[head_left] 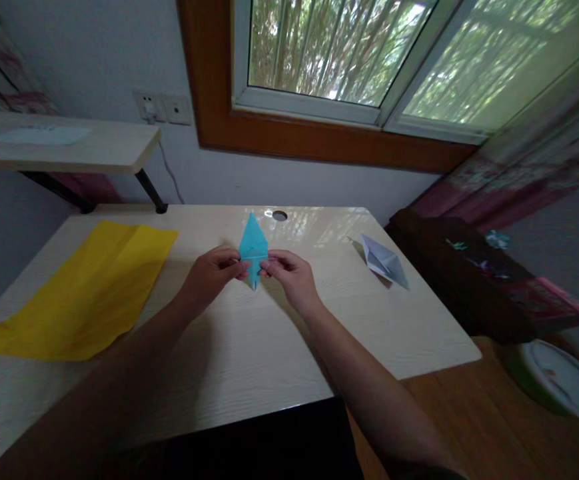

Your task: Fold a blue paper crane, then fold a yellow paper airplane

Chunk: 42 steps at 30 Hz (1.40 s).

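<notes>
A light blue piece of folded origami paper (253,241) is held up over the desk, its upper part a tall pointed diamond and its lower part a narrow tip. My left hand (214,270) pinches its left side between thumb and fingers. From the right, my right hand (292,273) grips the opposite edge in the same way, the two thumbs close together near the lower half. A crease runs across the paper's middle. Parts of its lower edges are hidden behind my thumbs.
A large yellow sheet (89,293) lies on the desk (269,360) at left. A folded white paper boat (384,260) rests at right. Behind are a cable hole (280,215) and a raised shelf (119,150). On the floor at right stands a round bin (564,380).
</notes>
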### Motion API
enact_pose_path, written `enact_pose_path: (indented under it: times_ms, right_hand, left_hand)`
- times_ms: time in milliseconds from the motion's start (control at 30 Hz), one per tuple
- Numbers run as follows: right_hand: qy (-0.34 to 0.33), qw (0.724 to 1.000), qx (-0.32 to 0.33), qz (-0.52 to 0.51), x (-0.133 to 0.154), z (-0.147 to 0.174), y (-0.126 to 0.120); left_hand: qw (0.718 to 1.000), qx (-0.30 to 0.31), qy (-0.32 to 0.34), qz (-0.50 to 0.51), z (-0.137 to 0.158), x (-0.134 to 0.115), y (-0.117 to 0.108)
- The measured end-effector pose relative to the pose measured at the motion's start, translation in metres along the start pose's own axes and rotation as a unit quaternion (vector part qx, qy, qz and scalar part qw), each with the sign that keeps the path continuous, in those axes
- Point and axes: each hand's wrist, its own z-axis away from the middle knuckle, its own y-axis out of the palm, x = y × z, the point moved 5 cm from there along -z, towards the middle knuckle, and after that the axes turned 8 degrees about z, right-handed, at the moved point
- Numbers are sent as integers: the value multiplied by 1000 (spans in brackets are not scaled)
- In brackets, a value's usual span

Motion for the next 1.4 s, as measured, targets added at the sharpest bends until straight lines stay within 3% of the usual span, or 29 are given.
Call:
enact_pose_path:
  times_ms: [100,233,333,533,800,933,1267,1400]
  right_hand:
    - [-76,995,20,60,19,-6,-5]
    - [-209,965,53,152,36,-8,-8]
    - [-232,952,80,182,30,-9,-8]
    - [-272,935,102,202,19,-3,-6]
    - [-243,945,119,184,15,3,-7]
    - [-218,955,93,179,9,3,-7]
    - [-39,997,39,51,-18,-4,-2]
    - [10,999,36,-27,-25,-6,1]
  left_hand:
    - [997,-9,79,-19,-2,-9,-1]
    - [988,3,148,55,1,1,-3]
    - [983,20,164,81,4,15,-5]
    - [983,48,174,19,9,24,-5]
    - [980,28,195,-29,12,21,-5]
    - [976,12,207,-65,12,21,-6]
    - [963,-24,237,-125,9,26,0]
    - [972,-45,220,-70,8,35,1]
